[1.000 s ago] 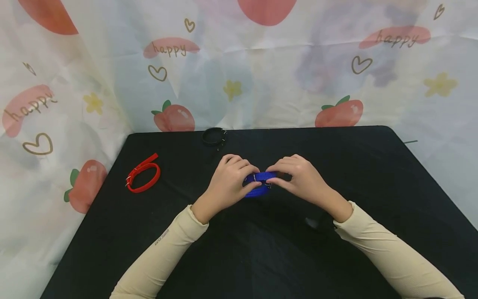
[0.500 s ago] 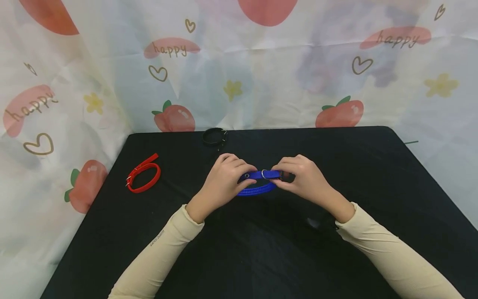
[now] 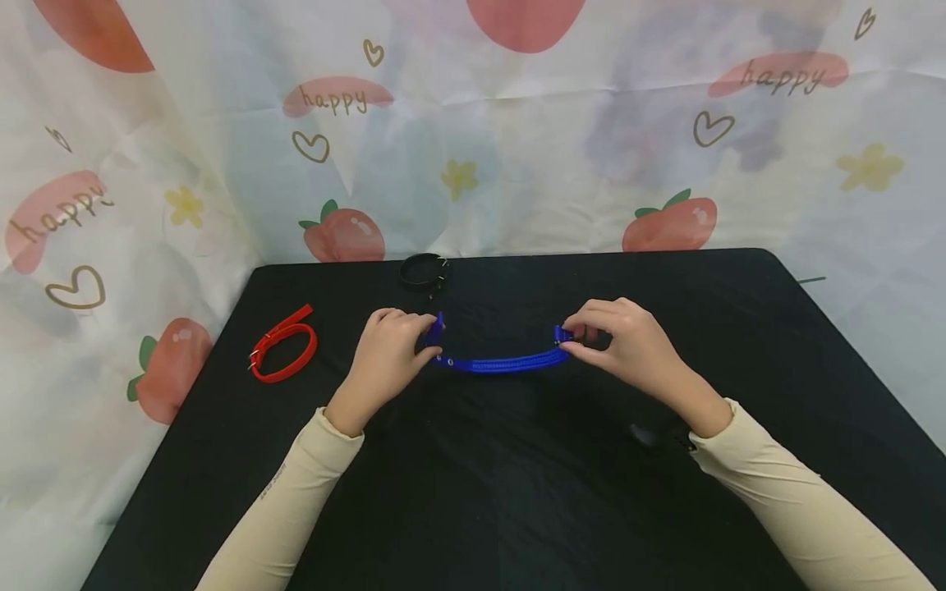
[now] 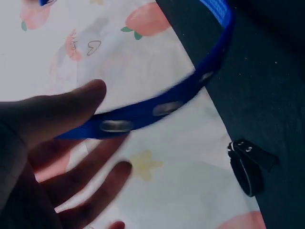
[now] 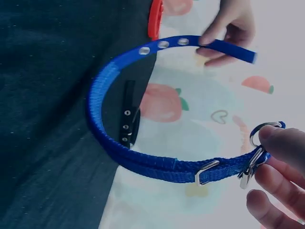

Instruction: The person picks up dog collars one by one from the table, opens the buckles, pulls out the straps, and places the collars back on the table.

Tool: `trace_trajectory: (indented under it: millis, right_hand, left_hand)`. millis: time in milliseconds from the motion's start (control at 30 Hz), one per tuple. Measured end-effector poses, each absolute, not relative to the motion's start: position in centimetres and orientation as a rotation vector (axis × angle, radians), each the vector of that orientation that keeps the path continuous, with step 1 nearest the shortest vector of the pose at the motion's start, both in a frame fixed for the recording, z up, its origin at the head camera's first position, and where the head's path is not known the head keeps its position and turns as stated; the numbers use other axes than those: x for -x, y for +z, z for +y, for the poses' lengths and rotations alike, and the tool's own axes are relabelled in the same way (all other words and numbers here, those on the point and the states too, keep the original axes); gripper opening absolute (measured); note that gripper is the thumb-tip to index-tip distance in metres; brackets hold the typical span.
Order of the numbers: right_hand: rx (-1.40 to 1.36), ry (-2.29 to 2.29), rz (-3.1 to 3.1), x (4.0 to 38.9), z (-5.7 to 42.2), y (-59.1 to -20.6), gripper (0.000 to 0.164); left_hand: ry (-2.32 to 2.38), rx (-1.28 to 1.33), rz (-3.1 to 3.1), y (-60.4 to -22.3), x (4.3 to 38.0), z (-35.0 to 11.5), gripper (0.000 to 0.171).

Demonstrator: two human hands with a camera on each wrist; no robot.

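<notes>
A blue collar (image 3: 510, 364) hangs as an open curve between both hands, over the black table. My left hand (image 3: 388, 353) pinches its tail between thumb and fingers; metal eyelets (image 5: 163, 45) run along that part of the strap. In the right wrist view, a short free tip sticks out past those fingers. My right hand (image 3: 628, 341) pinches the opposite end, at the silver buckle (image 5: 251, 169). A metal ring (image 5: 205, 172) sits on the strap a little way from the buckle. The tail and the buckle are apart.
A red collar (image 3: 279, 377) lies buckled in a loop at the table's left. Near the back edge lies a black collar (image 3: 420, 285). A small dark glossy object (image 3: 643, 435) is by the right wrist. Fruit-printed cloth (image 3: 517, 164) hangs behind and left of the black table (image 3: 443, 509).
The hands have moved apart, left hand leftward and right hand rightward. The blue collar, a closed loop before, has come undone and opened out, its tail out of the buckle.
</notes>
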State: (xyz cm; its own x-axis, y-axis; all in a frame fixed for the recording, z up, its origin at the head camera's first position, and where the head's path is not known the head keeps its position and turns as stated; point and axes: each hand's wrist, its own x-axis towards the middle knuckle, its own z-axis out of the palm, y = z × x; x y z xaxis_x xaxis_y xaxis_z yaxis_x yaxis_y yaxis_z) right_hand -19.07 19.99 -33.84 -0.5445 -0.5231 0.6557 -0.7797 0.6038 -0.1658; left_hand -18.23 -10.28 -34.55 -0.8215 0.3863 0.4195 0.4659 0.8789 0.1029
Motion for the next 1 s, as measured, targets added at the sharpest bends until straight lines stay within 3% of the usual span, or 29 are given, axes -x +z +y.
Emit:
trace_trajectory:
  millis: [233,500,700,1000]
  right_hand:
    - [-1.103,0.591,-2.259,18.9,18.9,-32.9,0.027]
    - [-1.161,0.578,-2.24,18.5,16.7,-33.1,0.024]
    - [-1.155,0.589,-2.263,18.3,16.1,-33.1,0.025]
    - [-1.126,0.551,-2.452,19.8,16.8,-34.8,0.023]
  left_hand:
    - [-0.341,0.711,-2.529,-33.7,17.7,-8.2,0.054]
    - [-0.337,0.999,-2.363,-33.7,17.5,-4.4,0.034]
    - [-0.335,0.992,-2.284,-34.0,17.4,-4.3,0.023]
    - [-0.218,0.942,-2.308,-34.1,17.5,-5.6,0.023]
